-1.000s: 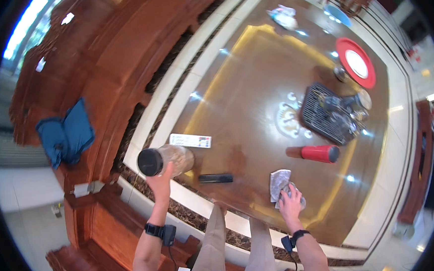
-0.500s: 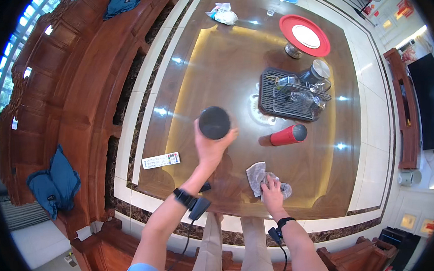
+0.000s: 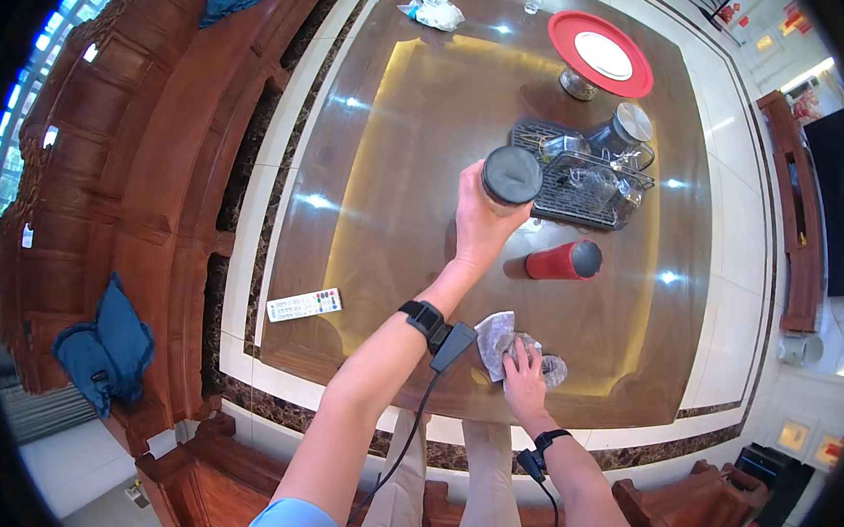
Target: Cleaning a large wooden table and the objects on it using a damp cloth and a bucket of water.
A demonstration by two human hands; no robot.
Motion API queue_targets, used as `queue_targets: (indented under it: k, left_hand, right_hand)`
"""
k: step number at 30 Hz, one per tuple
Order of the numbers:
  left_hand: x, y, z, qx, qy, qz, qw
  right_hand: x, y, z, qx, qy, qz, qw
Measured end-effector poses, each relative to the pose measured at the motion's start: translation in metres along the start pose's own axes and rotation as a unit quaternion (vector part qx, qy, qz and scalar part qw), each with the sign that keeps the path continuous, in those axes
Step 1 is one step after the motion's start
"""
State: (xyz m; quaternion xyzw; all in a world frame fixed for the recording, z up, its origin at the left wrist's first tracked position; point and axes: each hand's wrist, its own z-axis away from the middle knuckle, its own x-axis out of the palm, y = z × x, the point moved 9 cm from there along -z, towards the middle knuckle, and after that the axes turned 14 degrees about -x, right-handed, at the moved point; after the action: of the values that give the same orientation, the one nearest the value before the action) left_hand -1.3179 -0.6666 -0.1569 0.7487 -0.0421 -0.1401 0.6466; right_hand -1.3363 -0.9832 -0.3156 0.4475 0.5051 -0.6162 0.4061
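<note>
My left hand [image 3: 483, 223] is wrapped round a canister with a round black lid [image 3: 512, 174], held upright above the table beside the dish rack; the hand and lid hide most of its body. On a crumpled grey cloth [image 3: 494, 342] near the table's front edge rests my right hand [image 3: 526, 377], its fingers curled into the folds. A red cylindrical container with a dark top [image 3: 567, 260] stands on the table between the cloth and the rack. The black dish rack [image 3: 572, 189] carries a wire holder and several clear glass pieces.
Beyond the rack a red tray [image 3: 563, 35] with a white disc sits on a metal base. A glass pitcher [image 3: 621, 133] stands at the rack's far side. A white remote control [image 3: 299, 306] lies on the left of the brown table [image 3: 416, 158]; a white plastic packet [image 3: 434, 10] lies far left.
My left hand has carried the canister right and away from me, to the edge of the dish rack. My right hand has stayed on the cloth, with only a slight shift.
</note>
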Motion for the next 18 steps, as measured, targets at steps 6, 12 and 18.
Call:
queue_targets:
  k: [6, 12, 18]
  left_hand:
    - [0.025, -0.008, -0.018, -0.004, -0.068, -0.015, 0.998]
    - [-0.029, -0.035, 0.017, 0.058, -0.048, -0.214, 0.974]
    - [-0.270, -0.173, 0.077, -0.075, -0.059, -0.590, 0.802]
  right_hand:
    - [0.003, -0.004, -0.002, -0.003, 0.004, 0.029, 1.000]
    - [-0.005, 0.000, 0.009, 0.034, 0.057, -0.029, 0.997]
    - [0.007, -0.023, 0.098, -0.016, 0.049, -0.064, 0.997]
